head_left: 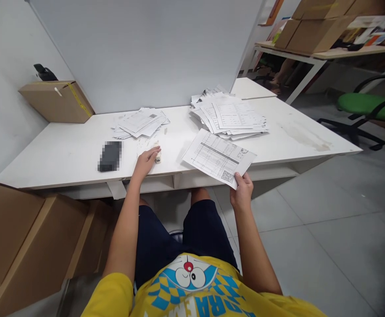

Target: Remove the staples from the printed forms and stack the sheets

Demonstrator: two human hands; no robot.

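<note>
head view: the right hand (242, 190) pinches the near corner of a printed sheet (218, 157), which slopes up and away from it over the desk (63, 154) edge. the left hand (145, 162) rests on the desk, fingers curled loosely over a small pale object (158, 157) at its fingertips. a dark phone (109, 156) lies just left of that hand; paper stacks (232, 115) sit beyond both.

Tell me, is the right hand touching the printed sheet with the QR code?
Touching. The head view shows the right hand pinching the near corner of the printed sheet, thumb on top beside the QR code, while the sheet's far end rests on the white table.
</note>
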